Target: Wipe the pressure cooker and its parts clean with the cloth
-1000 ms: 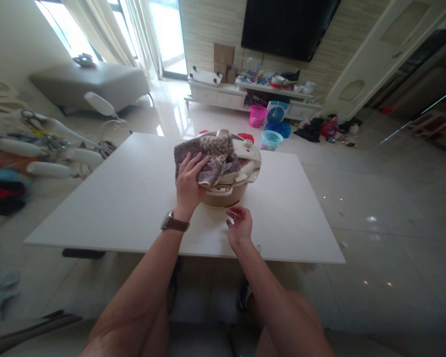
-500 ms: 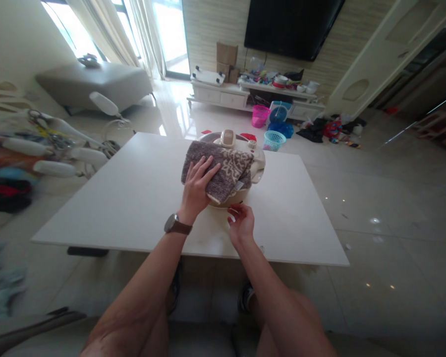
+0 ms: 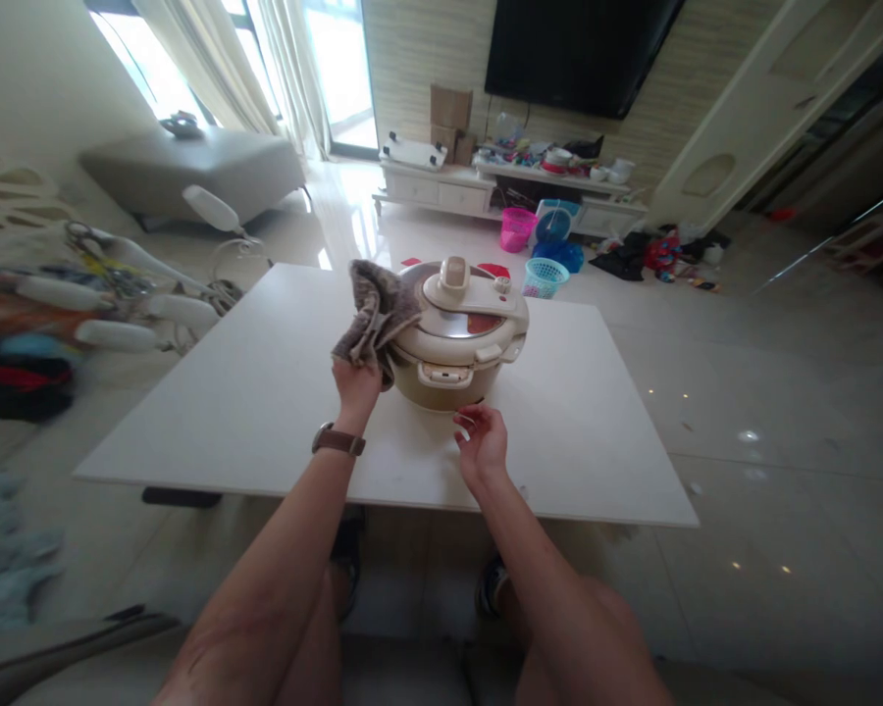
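Note:
A beige pressure cooker (image 3: 441,387) stands on the white table (image 3: 265,412), its lid closed and its front handle toward me. My left hand (image 3: 357,384) is closed around a bunched grey-brown patterned towel (image 3: 375,314) at the cooker's left side. The towel's upper part rests against the lid's left edge. Just in front of the cooker's base, my right hand (image 3: 482,441) has its fingers loosely curled, with a gap between thumb and fingertips. Whether those fingertips touch the base I cannot tell.
Red items (image 3: 493,270) show behind the cooker. On the floor beyond the table are a light-blue basket (image 3: 545,279) and a pink basket (image 3: 517,230), before a low cabinet (image 3: 456,196). A white-armed stand (image 3: 183,312) is near the table's left edge.
My left hand has gone from lying flat on the towel to gripping it. The towel has moved left, uncovering the cooker's lid and front handle. My right hand has hardly moved.

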`<state>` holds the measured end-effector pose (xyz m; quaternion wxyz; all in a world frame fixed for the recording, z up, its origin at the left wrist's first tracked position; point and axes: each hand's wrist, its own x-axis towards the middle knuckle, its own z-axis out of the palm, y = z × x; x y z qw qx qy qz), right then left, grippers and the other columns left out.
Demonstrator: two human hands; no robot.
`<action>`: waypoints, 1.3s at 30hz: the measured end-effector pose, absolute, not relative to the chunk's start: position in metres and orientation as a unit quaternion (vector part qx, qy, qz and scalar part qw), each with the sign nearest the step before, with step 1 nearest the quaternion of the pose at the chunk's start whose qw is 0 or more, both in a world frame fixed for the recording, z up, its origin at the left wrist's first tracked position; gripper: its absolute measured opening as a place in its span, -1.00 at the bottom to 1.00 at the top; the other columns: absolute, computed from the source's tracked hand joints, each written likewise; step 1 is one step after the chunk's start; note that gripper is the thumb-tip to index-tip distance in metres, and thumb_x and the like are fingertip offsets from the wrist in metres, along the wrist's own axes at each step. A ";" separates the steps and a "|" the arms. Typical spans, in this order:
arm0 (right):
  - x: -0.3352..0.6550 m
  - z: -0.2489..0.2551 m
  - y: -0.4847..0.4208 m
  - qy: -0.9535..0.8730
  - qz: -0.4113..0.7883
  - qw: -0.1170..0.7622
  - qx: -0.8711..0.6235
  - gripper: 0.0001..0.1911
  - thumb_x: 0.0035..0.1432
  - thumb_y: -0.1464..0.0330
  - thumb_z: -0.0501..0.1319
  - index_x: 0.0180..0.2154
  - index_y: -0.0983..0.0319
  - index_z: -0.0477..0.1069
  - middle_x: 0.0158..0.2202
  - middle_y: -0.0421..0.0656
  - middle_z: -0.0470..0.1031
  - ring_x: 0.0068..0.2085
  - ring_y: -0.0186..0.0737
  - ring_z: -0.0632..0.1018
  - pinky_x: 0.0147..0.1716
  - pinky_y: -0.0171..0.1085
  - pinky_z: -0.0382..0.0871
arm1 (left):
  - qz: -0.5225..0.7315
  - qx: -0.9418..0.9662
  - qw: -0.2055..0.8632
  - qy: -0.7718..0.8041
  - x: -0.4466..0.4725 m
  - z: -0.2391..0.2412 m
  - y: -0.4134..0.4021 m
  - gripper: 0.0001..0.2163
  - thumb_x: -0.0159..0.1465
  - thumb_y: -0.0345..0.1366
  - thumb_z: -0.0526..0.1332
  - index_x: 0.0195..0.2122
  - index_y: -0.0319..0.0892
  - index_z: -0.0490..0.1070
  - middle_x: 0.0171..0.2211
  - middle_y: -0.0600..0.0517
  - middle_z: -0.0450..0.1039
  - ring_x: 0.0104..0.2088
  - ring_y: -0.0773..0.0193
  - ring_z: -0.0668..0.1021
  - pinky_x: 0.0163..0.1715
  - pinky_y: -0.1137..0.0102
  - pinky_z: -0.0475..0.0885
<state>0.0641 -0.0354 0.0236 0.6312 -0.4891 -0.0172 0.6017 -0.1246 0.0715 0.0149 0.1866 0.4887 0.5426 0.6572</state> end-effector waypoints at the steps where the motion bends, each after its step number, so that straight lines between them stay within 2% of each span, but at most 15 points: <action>1: 0.064 0.024 -0.035 -0.018 0.601 0.631 -0.490 -0.82 0.09 0.32 0.17 -0.52 0.17 0.45 -0.44 -0.26 0.56 -0.39 -0.32 0.52 -0.36 -0.26 0.23 | 0.676 0.444 0.208 0.551 -0.126 0.010 0.076 -0.66 0.21 -0.45 0.30 0.03 -0.17 0.62 0.12 -0.14 0.66 0.30 0.03 0.56 0.48 0.12 0.27; 6: 0.068 0.022 -0.031 -0.027 0.594 0.639 -0.488 -0.86 0.08 0.32 0.18 -0.50 0.15 0.44 -0.45 -0.25 0.57 -0.40 -0.29 0.52 -0.39 -0.27 0.24 | 0.753 0.192 0.388 0.495 -0.134 0.002 0.086 -0.61 0.08 -0.51 0.30 -0.04 -0.15 0.57 -0.02 -0.05 0.69 0.09 0.08 0.69 0.26 0.10 0.54; 9: 0.070 0.021 -0.030 -0.034 0.591 0.641 -0.489 -0.89 0.07 0.32 0.19 -0.48 0.15 0.44 -0.46 -0.26 0.58 -0.41 -0.28 0.52 -0.40 -0.26 0.24 | 0.743 0.132 0.482 0.446 -0.150 0.007 0.082 -0.71 0.12 -0.43 0.31 -0.10 -0.18 0.57 -0.12 -0.09 0.70 -0.03 0.07 0.73 0.17 0.10 0.61; 11: 0.071 0.021 -0.029 -0.030 0.592 0.639 -0.489 -0.89 0.07 0.33 0.20 -0.48 0.15 0.44 -0.46 -0.26 0.57 -0.42 -0.29 0.52 -0.39 -0.27 0.24 | 0.733 0.171 0.500 0.429 -0.163 0.008 0.078 -0.73 0.21 -0.32 0.31 -0.07 -0.20 0.58 -0.09 -0.14 0.71 0.00 0.05 0.73 0.18 0.08 0.61; 14: 0.070 0.021 -0.030 -0.022 0.595 0.639 -0.486 -0.87 0.08 0.34 0.19 -0.49 0.16 0.45 -0.46 -0.27 0.57 -0.42 -0.32 0.52 -0.39 -0.28 0.23 | 0.725 0.294 0.437 0.444 -0.174 0.006 0.077 -0.61 0.36 -0.13 0.24 0.14 -0.19 0.54 0.10 -0.19 0.66 0.13 0.06 0.68 0.26 0.06 0.55; 18: 0.068 0.019 -0.030 -0.034 0.592 0.639 -0.490 -0.88 0.08 0.34 0.19 -0.48 0.15 0.43 -0.46 -0.26 0.58 -0.42 -0.29 0.52 -0.40 -0.26 0.23 | 0.723 0.386 0.266 0.508 -0.165 0.000 0.080 -0.46 0.44 -0.01 0.19 0.35 -0.16 0.40 0.28 -0.20 0.54 0.31 0.09 0.57 0.39 0.05 0.42; 22: 0.065 0.015 -0.029 -0.046 0.592 0.635 -0.494 -0.89 0.07 0.32 0.20 -0.48 0.15 0.42 -0.46 -0.26 0.57 -0.42 -0.28 0.52 -0.38 -0.25 0.24 | 0.645 0.520 0.147 0.540 -0.138 0.011 0.067 -0.49 0.35 -0.04 0.34 0.27 -0.15 0.50 0.30 -0.21 0.53 0.42 -0.06 0.45 0.51 -0.02 0.20; 24: 0.064 0.014 -0.029 -0.047 0.595 0.633 -0.493 -0.90 0.07 0.32 0.20 -0.47 0.15 0.42 -0.45 -0.27 0.56 -0.42 -0.29 0.52 -0.36 -0.24 0.25 | 0.563 0.650 0.127 0.495 -0.123 0.025 0.054 -0.60 0.36 -0.11 0.32 0.17 -0.14 0.56 0.36 -0.23 0.48 0.46 -0.11 0.39 0.50 -0.08 0.21; 26: 0.064 0.014 -0.029 -0.043 0.598 0.629 -0.495 -0.91 0.07 0.32 0.20 -0.46 0.15 0.42 -0.45 -0.28 0.57 -0.42 -0.29 0.52 -0.35 -0.23 0.25 | 0.493 0.740 0.097 0.448 -0.109 0.041 0.041 -0.71 0.38 -0.18 0.28 0.08 -0.11 0.59 0.39 -0.18 0.44 0.53 -0.12 0.27 0.52 -0.20 0.11; 29: 0.064 0.015 -0.029 -0.029 0.597 0.628 -0.499 -0.91 0.08 0.33 0.18 -0.45 0.14 0.44 -0.44 -0.29 0.57 -0.41 -0.28 0.53 -0.34 -0.22 0.24 | 0.434 0.798 0.063 0.413 -0.095 0.059 0.029 -0.72 0.40 -0.29 0.24 0.10 -0.08 0.59 0.38 -0.12 0.47 0.54 -0.09 0.25 0.54 -0.25 -0.03; 34: 0.065 0.018 -0.031 -0.021 0.600 0.627 -0.496 -0.87 0.10 0.36 0.16 -0.47 0.16 0.44 -0.45 -0.28 0.57 -0.42 -0.30 0.52 -0.35 -0.22 0.23 | 0.426 0.783 0.054 0.450 -0.092 0.065 0.033 -0.45 0.35 -0.36 0.26 0.39 -0.03 0.43 0.38 -0.10 0.45 0.52 -0.06 0.29 0.57 -0.12 0.01; 36: 0.065 0.019 -0.032 -0.025 0.600 0.629 -0.493 -0.87 0.09 0.35 0.16 -0.48 0.16 0.43 -0.46 -0.28 0.57 -0.43 -0.30 0.51 -0.35 -0.23 0.23 | 0.452 0.756 0.062 0.469 -0.096 0.058 0.040 -0.42 0.33 -0.36 0.29 0.40 -0.04 0.41 0.38 -0.12 0.44 0.52 -0.07 0.29 0.55 -0.10 0.07; 39: 0.066 0.018 -0.032 -0.027 0.598 0.635 -0.488 -0.86 0.08 0.35 0.17 -0.50 0.16 0.43 -0.46 -0.28 0.57 -0.43 -0.32 0.51 -0.36 -0.25 0.23 | 0.541 0.683 0.080 0.484 -0.105 0.038 0.055 -0.48 0.35 -0.32 0.28 0.35 -0.12 0.47 0.38 -0.18 0.43 0.50 -0.06 0.32 0.51 -0.04 0.20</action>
